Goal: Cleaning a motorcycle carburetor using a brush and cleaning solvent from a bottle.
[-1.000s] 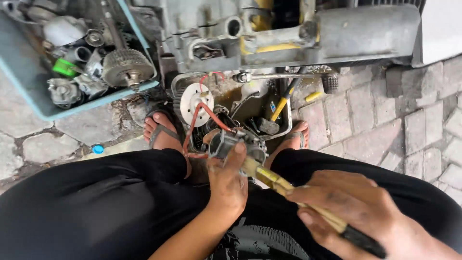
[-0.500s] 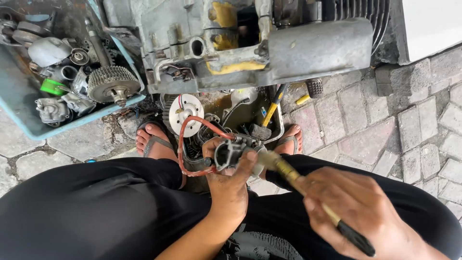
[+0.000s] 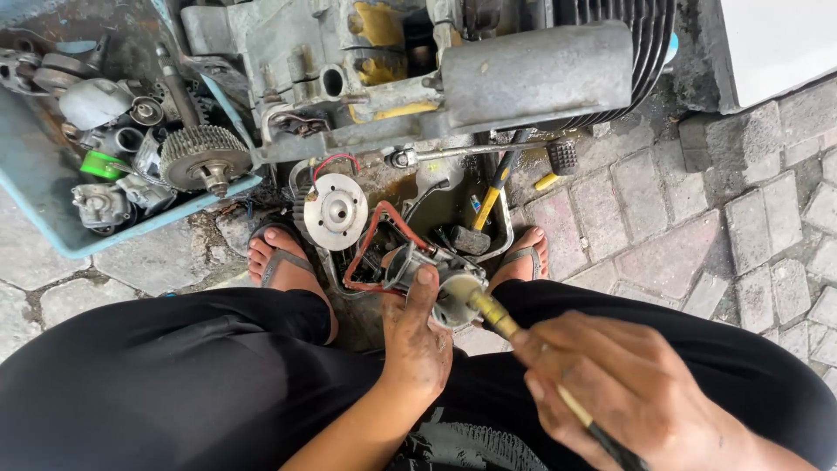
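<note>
Grey paving underlies the work. Above the lap, the small metal part (image 3: pixel 436 283) is clamped in the left hand (image 3: pixel 417 336); the right hand (image 3: pixel 628 397) grips a brush (image 3: pixel 493 316) against it. Oily fingers could drop it into the tray (image 3: pixel 508 228).

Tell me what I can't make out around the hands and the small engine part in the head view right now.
- Brush: its bristle tip is blurred against the metal part, and its dark handle end is cut by the bottom edge.
- Metal part: its near side is hidden by the left hand.
- Right hand: palm side hidden; wrist cut by the frame edge.
- Blue tray: the parts inside are too cluttered to tell apart.
</note>
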